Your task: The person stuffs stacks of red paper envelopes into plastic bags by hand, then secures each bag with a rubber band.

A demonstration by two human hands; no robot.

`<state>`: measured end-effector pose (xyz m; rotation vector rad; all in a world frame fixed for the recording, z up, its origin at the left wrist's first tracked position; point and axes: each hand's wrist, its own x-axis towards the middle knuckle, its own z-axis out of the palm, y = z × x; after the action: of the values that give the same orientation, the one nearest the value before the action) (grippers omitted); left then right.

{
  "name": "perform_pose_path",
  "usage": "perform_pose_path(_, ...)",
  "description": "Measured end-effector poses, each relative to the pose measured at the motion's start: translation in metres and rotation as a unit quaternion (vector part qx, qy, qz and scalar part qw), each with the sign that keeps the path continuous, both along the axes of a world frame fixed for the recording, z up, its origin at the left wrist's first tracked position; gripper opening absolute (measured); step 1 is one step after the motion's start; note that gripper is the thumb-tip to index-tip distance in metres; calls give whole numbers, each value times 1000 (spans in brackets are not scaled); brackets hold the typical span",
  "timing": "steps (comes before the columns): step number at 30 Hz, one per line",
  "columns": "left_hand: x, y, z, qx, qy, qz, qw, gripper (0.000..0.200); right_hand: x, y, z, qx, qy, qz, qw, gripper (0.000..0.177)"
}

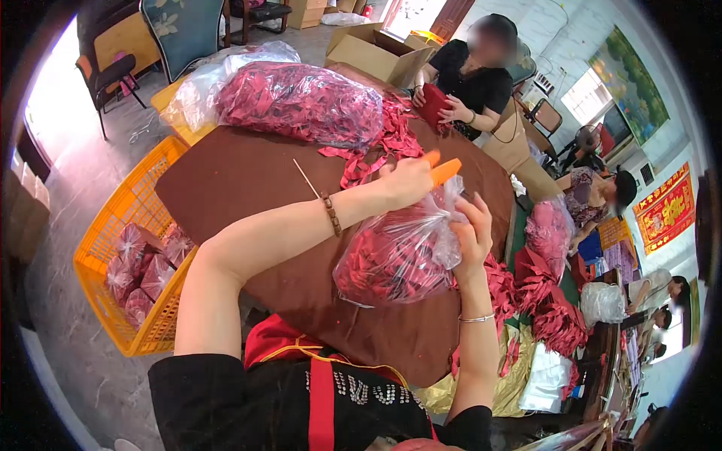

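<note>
A clear plastic bag (398, 259) filled with red ribbon-like pieces sits on the brown-covered table (226, 177), its top gathered toward the right. My right hand (475, 237), below a silver bangle, is closed on the crumpled bag top with fingers bent around it. Reaching across from the left, my left hand (410, 184) is at the upper side of the same gathered plastic. Orange pieces (447, 173) stick out at its fingertips, like finger covers. How its fingers meet the plastic is partly hidden. A thin stick (307, 179) lies behind my left forearm.
A large bag of red pieces (301, 101) lies at the table's back, near a cardboard box (372, 56). An orange crate (124, 203) with filled bags stands at left. Across the table a person (470, 83) holds a red item. Loose red pieces (553, 323) pile at right.
</note>
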<state>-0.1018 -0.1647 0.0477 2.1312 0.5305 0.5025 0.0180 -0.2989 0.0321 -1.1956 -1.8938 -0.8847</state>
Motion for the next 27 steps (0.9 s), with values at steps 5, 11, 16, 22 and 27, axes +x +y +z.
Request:
perform_pose_path(5,-2,-11,-4,367,69,37,927,46,-2,-2,1,22,-41,-52,998,13)
perform_pose_path(11,6,-21,13,-256,-302,-154,906,28,1,0,-3,36,-14,-47,998,14)
perform_pose_path(16,9,-28,14,-395,-363,-214,816,38,-6,3,3,0,18,-40,999,22)
perform_pose_path(22,20,-28,22,-452,-315,-11,834,42,-6,9,11,-117,51,56,990,28)
perform_pose_path(27,19,-22,28,-460,-279,-25,843,41,-9,4,10,-171,162,100,967,15)
